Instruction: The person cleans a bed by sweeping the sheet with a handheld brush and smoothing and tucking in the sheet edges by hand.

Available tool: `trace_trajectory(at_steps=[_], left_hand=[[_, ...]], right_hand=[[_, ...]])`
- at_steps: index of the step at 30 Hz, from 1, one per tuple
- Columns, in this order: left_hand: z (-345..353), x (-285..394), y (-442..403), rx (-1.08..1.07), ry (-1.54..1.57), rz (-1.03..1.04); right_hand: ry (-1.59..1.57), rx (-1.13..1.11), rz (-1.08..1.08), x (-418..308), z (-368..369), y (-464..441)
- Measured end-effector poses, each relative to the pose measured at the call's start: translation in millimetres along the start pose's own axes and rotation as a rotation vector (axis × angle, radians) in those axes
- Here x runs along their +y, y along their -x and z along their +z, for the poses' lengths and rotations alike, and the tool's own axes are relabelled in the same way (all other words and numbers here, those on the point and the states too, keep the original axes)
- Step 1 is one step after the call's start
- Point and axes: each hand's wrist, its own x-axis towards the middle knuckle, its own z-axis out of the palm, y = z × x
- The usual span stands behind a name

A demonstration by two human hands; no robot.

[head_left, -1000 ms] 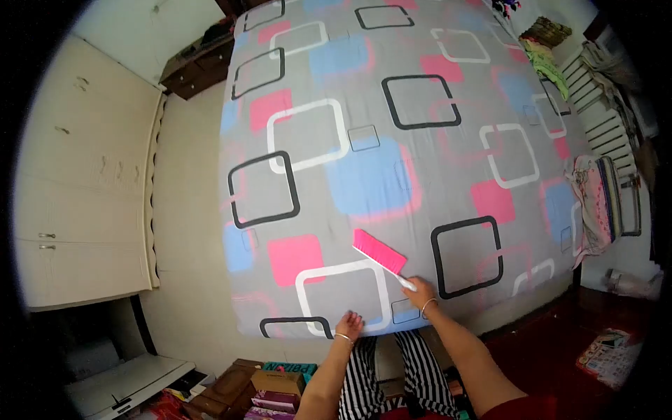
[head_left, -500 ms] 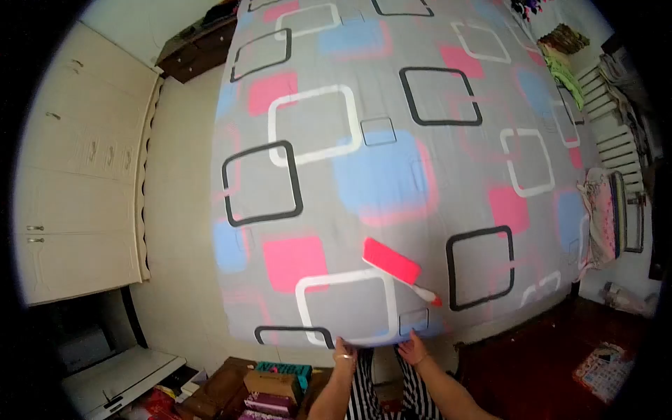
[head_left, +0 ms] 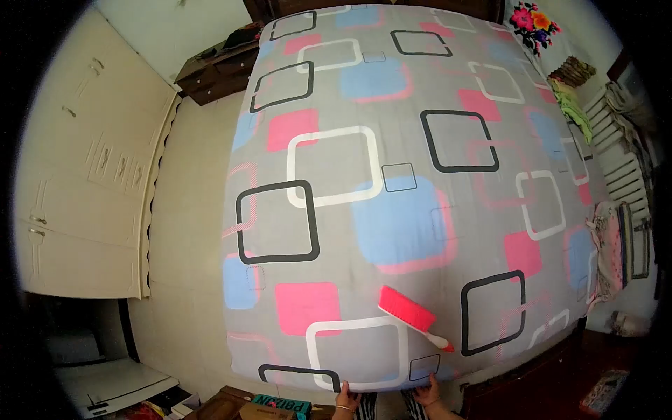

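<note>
A grey bed sheet (head_left: 392,210) with pink and blue patches and black and white square outlines covers the bed. At its near edge, my left hand (head_left: 346,400) grips the sheet, thumb on top and the other fingers hidden beneath. My right hand (head_left: 427,396) pinches the same edge a little further right, its thumb also uppermost. Just beyond my right hand lies a bed brush (head_left: 407,309) with red bristles and a white handle ending in red. Neither hand touches it.
A cream wardrobe (head_left: 84,182) lines the left side, with pale floor (head_left: 189,210) between it and the bed. A dark drawer cabinet (head_left: 220,72) stands at far left. Boxes (head_left: 280,406) sit close at the bottom. Folded cloths (head_left: 609,245) and a white radiator (head_left: 626,178) are on the right.
The head view has tilted up, so the bed, brush and hands appear lower in the picture and the headboard shows. Both hands stay at the sheet's near edge; the brush keeps its place on the sheet.
</note>
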Motion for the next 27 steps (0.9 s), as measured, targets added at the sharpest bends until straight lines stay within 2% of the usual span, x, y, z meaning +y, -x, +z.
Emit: trace_trajectory(at_steps=[3,5,8,12,14,15,17,18,20,21,26,27], left_hand=[[-1.9,-2.8,-1.5,0.094,0.079,-0.001],[-3.3,-0.8,0.0,0.145,0.122,-0.016],[7.0,9.1,12.5,0.157,0.125,0.025],[-2.5,20.6,3.2,0.121,-0.072,-0.016],[-20.7,18.2,-20.3,0.115,-0.129,-0.056],[-42.0,13.6,-37.7,0.097,-0.133,-0.087],[-64.7,12.4,-59.3,0.063,-0.139,-0.153],[-62.4,15.3,-60.0,0.064,-0.138,-0.157],[-61.7,17.3,-56.3,-0.014,0.275,-0.192],[-60.9,16.3,-52.6,-0.01,0.277,-0.192],[-28.0,28.8,-37.5,0.218,-0.496,-0.081],[-15.2,27.1,-27.6,0.222,-0.378,0.052]], right_hand=[[-0.007,0.033,-0.017,-2.0,-4.3,4.5],[-0.394,0.139,0.217,-24.3,11.2,27.2],[-0.404,0.16,0.243,-40.0,17.5,35.8],[-0.423,0.189,0.276,-64.8,33.1,47.2],[-0.324,0.352,0.307,-82.3,50.8,51.7],[-0.323,0.352,0.307,-76.9,40.9,43.7],[-0.472,0.158,0.369,-38.8,-18.7,6.3],[-0.422,0.222,0.359,-48.1,-7.9,15.0],[-0.352,0.346,0.368,-61.3,11.3,19.1],[-0.337,0.374,0.377,-63.0,14.0,21.5],[-0.297,0.456,0.443,-66.9,22.4,22.2],[-0.298,0.475,0.463,-62.9,20.8,21.0]])
